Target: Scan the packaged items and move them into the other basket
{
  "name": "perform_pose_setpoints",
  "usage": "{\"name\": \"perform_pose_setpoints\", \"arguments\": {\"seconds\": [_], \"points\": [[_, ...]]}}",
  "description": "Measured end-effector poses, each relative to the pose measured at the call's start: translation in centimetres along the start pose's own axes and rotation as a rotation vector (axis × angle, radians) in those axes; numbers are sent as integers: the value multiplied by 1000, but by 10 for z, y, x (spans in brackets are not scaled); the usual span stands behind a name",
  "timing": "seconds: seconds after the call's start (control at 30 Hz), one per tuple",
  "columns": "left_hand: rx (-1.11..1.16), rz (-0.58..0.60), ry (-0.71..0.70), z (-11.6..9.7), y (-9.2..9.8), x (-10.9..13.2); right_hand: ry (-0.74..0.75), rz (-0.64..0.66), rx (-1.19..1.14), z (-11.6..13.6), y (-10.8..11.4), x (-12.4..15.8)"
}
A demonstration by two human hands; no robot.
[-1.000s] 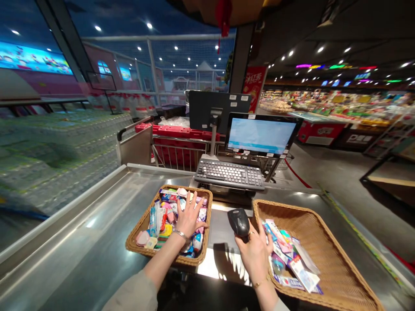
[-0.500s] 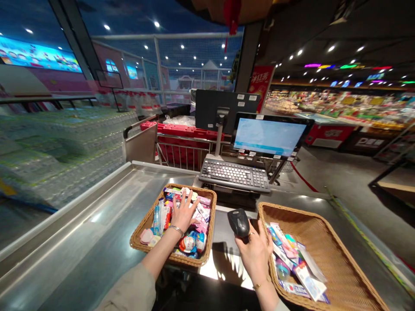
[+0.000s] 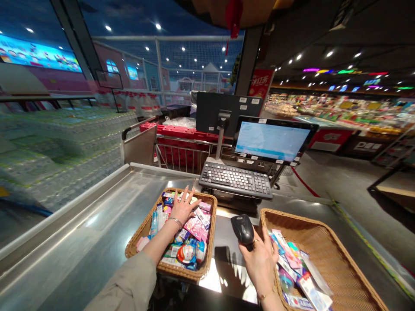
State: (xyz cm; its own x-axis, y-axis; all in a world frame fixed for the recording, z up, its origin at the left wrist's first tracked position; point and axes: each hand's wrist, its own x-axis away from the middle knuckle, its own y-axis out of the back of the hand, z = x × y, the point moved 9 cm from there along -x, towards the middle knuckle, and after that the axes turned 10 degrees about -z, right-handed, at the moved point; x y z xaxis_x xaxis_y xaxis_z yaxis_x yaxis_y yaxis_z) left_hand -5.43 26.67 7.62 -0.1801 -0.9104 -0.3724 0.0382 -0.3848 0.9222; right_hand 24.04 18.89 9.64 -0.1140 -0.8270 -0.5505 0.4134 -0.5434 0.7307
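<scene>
My left hand [image 3: 183,210] is spread over the small packaged goods [image 3: 196,226] in the left wicker basket [image 3: 212,235]. Its fingers are apart, and whether the fingertips touch the packets I cannot tell. In my right hand [image 3: 261,259] is a black barcode scanner [image 3: 242,229], gripped by its handle with the head pointing up and left, between the two baskets. Beside that hand stands the right wicker basket [image 3: 337,255], with several packaged items [image 3: 295,270] lying at its left side. A round red-and-blue toy [image 3: 186,254] sits near the front of the left basket.
Behind the baskets are a keyboard [image 3: 236,178] and a lit monitor [image 3: 272,140]. A metal counter [image 3: 106,229] with a raised rim [image 3: 81,201] runs along the left. Beyond it stand stacked bottle packs [image 3: 74,142] and a metal cart [image 3: 181,153].
The view has shifted slightly, so the baskets appear a little lower. My left hand remains spread over the left basket; my right hand still holds the scanner.
</scene>
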Motion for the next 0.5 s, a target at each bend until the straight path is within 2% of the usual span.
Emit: {"name": "perform_pose_setpoints", "arguments": {"seconds": [0.33,0.5], "points": [[-70,-46,135,56,-11,-13,-4,-12,20,-5,-13,-8],[-68,-47,137,66,-16,-17,5,-31,34,-3,-15,-10]]}}
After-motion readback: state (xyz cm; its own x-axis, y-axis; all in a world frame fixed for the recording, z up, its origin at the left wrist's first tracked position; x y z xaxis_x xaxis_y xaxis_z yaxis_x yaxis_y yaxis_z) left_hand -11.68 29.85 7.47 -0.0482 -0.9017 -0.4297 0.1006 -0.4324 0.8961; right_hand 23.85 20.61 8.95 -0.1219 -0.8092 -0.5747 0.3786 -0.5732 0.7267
